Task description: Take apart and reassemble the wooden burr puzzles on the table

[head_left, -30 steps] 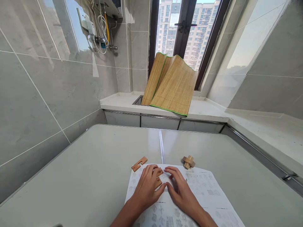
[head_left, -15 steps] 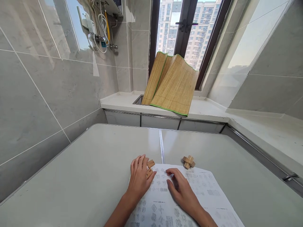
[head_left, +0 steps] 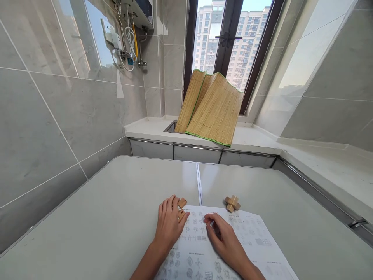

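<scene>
My left hand (head_left: 168,225) lies over flat wooden puzzle pieces (head_left: 182,208) at the far left corner of a printed sheet of puzzle diagrams (head_left: 221,249); its fingers curl round the pieces, whose ends stick out past the thumb. My right hand (head_left: 224,237) rests on the sheet a little to the right, fingers bent with the tips pressed on the paper. A small assembled wooden cross puzzle (head_left: 232,203) stands on the grey table (head_left: 116,202) just beyond the sheet's far edge, apart from both hands.
A seam (head_left: 199,182) runs down the middle of the table. Behind it a white counter (head_left: 256,138) carries a bamboo mat (head_left: 210,105) leaning on the window. Tiled walls close in left and right; pipes and cables (head_left: 128,42) hang at upper left.
My left hand slid left and away across the sheet with the wooden pieces, reaching the loose piece at the corner. My right hand stayed on the paper, shifting slightly. The view tilted a little.
</scene>
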{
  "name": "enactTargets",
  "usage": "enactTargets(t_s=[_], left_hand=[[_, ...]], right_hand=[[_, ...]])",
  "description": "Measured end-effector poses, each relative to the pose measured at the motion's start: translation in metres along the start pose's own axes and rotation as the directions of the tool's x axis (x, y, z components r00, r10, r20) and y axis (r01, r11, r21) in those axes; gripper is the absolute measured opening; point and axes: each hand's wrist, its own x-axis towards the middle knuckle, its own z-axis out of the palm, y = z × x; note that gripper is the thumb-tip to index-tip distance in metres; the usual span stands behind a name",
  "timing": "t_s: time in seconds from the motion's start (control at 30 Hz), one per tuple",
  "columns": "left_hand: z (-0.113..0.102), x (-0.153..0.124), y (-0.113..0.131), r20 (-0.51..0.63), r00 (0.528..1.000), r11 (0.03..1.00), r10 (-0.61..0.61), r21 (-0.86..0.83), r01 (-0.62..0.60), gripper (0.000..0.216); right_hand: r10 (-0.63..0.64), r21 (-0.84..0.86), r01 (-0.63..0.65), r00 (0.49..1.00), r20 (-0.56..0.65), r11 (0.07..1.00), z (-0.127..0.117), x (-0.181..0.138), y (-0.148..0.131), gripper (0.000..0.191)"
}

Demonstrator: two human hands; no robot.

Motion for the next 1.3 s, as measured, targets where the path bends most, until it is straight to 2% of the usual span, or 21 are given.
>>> enactTargets(t_s=[0.17,0.3,0.53,0.63,0.77,0.9,1.0,1.07,1.2,1.3], left_hand=[[-0.003,-0.002,0.007,-0.027,0.996,0.997,0.079,-0.003,-0.079,0.038],[-0.011,-0.007,0.024,0.030,0.976,0.974,0.216,-0.082,-0.213,0.033],[-0.020,-0.013,0.057,0.197,0.855,0.874,0.479,-0.195,-0.445,0.022],[-0.016,-0.016,0.059,0.229,0.835,0.864,0.501,-0.190,-0.466,0.013],[-0.012,-0.019,0.056,0.330,0.804,0.869,0.495,-0.191,-0.456,0.012],[-0.013,-0.019,0.055,0.360,0.800,0.877,0.480,-0.202,-0.436,0.011],[-0.015,-0.017,0.056,0.374,0.801,0.884,0.468,-0.203,-0.422,0.011],[-0.017,-0.016,0.057,0.381,0.799,0.885,0.465,-0.210,-0.415,0.012],[-0.019,-0.015,0.059,0.374,0.806,0.888,0.459,-0.230,-0.399,0.015],[-0.020,-0.015,0.059,0.364,0.812,0.888,0.456,-0.245,-0.389,0.018]], right_hand=[[0.002,0.003,-0.002,1.000,-0.001,1.000,0.000,0.002,0.001,0.020],[0.006,0.007,-0.006,1.000,0.013,1.000,0.000,0.002,-0.001,0.022],[-0.046,0.024,0.046,0.999,-0.006,0.999,0.001,0.004,0.003,0.021],[-0.047,0.012,0.047,0.999,-0.020,0.999,0.001,0.004,0.004,0.020],[-0.029,0.005,0.029,0.999,-0.024,1.000,0.002,0.004,0.004,0.020],[0.008,0.038,-0.006,0.999,-0.043,0.999,0.001,0.004,0.006,0.023],[0.088,0.125,-0.079,0.994,-0.064,0.989,0.000,0.006,0.011,0.025],[0.166,0.245,-0.144,0.983,-0.073,0.959,0.000,0.008,0.014,0.027],[0.320,0.552,-0.232,0.945,-0.067,0.801,-0.001,0.013,0.017,0.036],[0.398,0.682,-0.216,0.910,-0.120,0.699,-0.004,0.015,0.016,0.044]])
